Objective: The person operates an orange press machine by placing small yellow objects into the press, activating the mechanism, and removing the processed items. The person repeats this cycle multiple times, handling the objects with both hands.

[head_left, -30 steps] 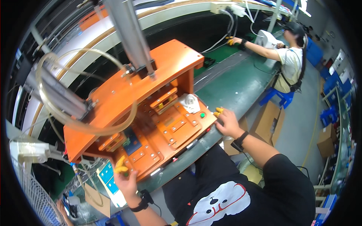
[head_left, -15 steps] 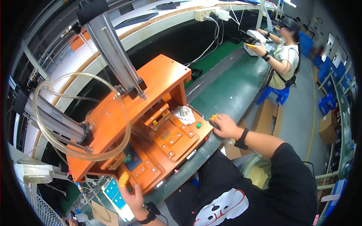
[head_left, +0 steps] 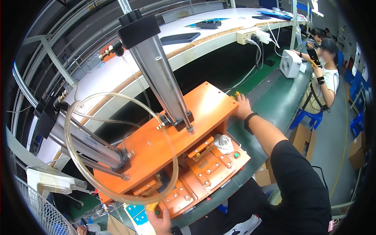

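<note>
A large orange pneumatic press (head_left: 203, 103) stands on the bench in front of me, with two silver cylinders and a loop of clear hose on top. My left hand (head_left: 158, 221) is at its front left corner, beside a green button (head_left: 158, 212). Thumb and fingers are apart there, with yellow covers on the fingertips. My right hand (head_left: 243, 106) reaches past the far right end of the press top. Its fingers also wear yellow covers and are partly hidden, so whether they hold anything does not show. A flat dark part (head_left: 162, 184) lies in the left bay, half behind the hose.
A crumpled white cloth (head_left: 223, 144) sits at the right of the press, near another green button (head_left: 236, 155). Blue sheets (head_left: 137, 211) lie by the left corner. Beyond the bench is a white shelf (head_left: 219, 29) with a power strip (head_left: 244, 38). A co-worker (head_left: 323, 78) sits right.
My right hand has moved from the bench's front edge forward to the far right end of the press. My left hand stays by the left corner. The view has shifted.
</note>
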{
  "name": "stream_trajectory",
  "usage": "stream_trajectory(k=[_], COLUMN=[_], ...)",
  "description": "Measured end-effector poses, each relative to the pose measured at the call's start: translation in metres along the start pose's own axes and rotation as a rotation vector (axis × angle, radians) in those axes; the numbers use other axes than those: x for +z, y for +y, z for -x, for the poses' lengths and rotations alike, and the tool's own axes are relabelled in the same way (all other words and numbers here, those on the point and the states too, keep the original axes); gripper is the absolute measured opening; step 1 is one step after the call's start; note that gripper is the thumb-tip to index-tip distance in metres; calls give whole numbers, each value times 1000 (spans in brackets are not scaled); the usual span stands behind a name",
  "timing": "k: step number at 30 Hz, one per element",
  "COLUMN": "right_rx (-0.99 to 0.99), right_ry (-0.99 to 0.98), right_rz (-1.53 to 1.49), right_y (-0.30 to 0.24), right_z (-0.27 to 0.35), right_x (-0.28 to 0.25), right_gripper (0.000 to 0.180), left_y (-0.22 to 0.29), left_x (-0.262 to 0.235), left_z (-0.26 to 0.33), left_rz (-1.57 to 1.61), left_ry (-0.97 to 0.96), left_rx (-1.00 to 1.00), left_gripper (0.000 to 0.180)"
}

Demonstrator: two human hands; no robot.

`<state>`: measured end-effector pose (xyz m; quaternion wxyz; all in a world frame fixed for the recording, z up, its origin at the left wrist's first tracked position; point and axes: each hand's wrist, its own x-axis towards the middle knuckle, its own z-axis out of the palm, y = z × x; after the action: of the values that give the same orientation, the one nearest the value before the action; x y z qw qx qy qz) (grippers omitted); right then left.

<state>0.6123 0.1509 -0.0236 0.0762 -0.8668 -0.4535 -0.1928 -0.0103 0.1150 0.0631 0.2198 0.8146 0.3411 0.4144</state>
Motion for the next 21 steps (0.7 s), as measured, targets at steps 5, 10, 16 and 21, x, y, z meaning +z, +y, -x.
stream_trajectory(k=[5, 10, 16, 21], right_rx=[-145, -312, 26, 48], right_ry=[-86, 103, 78, -6], right_rz=[-65, -341, -1364, -1547], right_y=[-5, -8, 32, 34], right_z=[-16, 2, 79, 182], right_x=[1, -55, -121, -254], right_gripper=[37, 16, 18, 26], left_y=[4, 2, -15, -2], left_x=[-1, 1, 1, 0], left_z=[1, 3, 8, 4], left_rz=[29, 45, 68, 10], left_ry=[50, 77, 16, 58], left_rx=[-49, -46, -53, -32], left_gripper=[40, 41, 44, 41])
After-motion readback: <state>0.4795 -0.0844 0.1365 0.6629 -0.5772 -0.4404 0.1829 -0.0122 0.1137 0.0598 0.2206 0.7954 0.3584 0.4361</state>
